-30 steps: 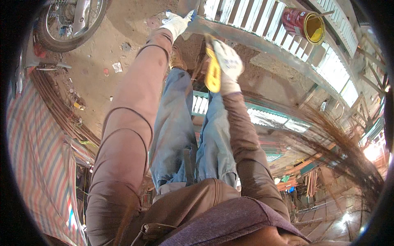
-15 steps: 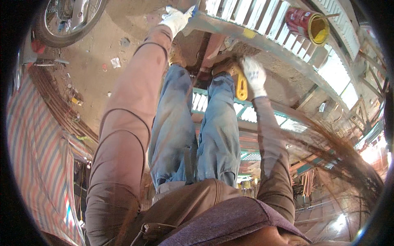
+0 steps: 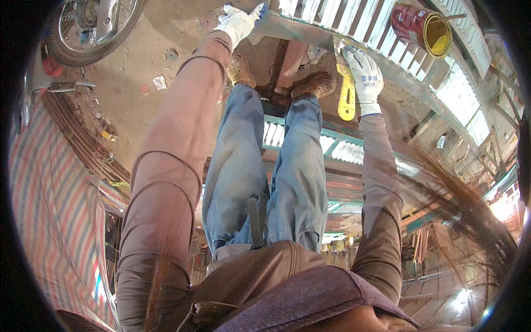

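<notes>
My right hand (image 3: 366, 77), in a white work glove, is closed around a scraper (image 3: 346, 99) with a yellow, holed handle. Its blade (image 3: 338, 48) points away from me and meets the near rail of a grey-green metal frame (image 3: 310, 30) with whitish slats. My left hand (image 3: 239, 25), in a white glove with blue at the fingertips, lies by the left end of that frame. Its thumb and fingers are spread, and the thumb side appears to touch the rail. What lies beneath this hand is hidden.
A red paint can (image 3: 412, 27) with yellow paint inside stands on the slats, a thin handle sticking out. A motorbike wheel (image 3: 91, 33) is at upper left, with a striped sheet (image 3: 55, 205) below it. My brown clogs (image 3: 314, 84) stand near the frame.
My right hand has moved up and to the right with the scraper, from beside my right shoe to the frame's rail. The left hand has stayed nearly in place.
</notes>
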Available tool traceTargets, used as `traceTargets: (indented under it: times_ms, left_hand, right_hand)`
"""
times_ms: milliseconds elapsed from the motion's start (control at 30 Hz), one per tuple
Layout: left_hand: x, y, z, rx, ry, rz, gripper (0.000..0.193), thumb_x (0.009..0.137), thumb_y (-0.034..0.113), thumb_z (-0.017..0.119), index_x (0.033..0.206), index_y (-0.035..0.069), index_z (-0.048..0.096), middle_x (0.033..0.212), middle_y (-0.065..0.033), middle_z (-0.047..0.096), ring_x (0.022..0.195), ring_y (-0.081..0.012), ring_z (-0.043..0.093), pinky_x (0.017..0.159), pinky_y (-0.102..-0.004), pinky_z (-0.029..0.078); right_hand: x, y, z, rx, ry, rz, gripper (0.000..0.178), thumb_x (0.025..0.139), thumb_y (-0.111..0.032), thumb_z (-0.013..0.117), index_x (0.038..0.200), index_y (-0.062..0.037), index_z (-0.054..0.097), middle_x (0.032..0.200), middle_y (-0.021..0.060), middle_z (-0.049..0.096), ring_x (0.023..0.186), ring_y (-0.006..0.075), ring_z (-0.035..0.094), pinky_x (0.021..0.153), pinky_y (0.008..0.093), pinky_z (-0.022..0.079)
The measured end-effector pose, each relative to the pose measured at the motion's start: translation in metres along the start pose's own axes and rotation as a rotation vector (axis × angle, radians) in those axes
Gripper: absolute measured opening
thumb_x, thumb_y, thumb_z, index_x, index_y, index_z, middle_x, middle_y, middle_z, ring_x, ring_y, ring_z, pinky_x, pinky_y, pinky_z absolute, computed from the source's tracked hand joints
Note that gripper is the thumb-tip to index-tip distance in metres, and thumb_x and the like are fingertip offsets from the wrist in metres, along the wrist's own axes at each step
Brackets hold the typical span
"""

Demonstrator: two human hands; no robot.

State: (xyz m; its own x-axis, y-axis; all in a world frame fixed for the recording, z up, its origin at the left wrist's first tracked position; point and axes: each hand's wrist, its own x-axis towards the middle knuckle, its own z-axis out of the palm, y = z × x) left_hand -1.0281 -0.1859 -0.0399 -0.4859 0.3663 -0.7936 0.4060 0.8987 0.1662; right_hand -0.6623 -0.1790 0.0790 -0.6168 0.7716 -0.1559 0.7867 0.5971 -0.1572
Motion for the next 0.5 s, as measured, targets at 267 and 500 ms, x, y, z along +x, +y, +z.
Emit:
traceTargets:
  times_ms: [267,500]
  left_hand:
    - [-0.019,0.008,-0.012,-0.15,-0.094,-0.033,0.133,0.063,0.087,0.053,0.149,0.004,-0.006,0.154,-0.026,0.006,0.142,-0.0435,0.008,0.116,-0.0519,0.013]
    - [-0.021,0.013,-0.019,0.026,-0.065,-0.064,0.128,0.068,0.089,0.044,0.15,0.001,-0.003,0.155,-0.0273,0.005,0.143,-0.0438,0.01,0.115,-0.0508,0.015]
  right_hand:
    - [-0.053,-0.01,-0.026,0.131,-0.115,-0.163,0.038,0.081,-0.023,0.056,0.119,-0.0267,0.062,0.122,-0.0036,0.06,0.113,0.0197,0.057,0.096,0.0354,0.046]
    - [0.006,-0.01,-0.019,-0.056,-0.059,-0.088,0.039,0.085,-0.02,0.053,0.122,-0.028,0.059,0.124,-0.0033,0.058,0.116,0.0193,0.055,0.098,0.0367,0.045]
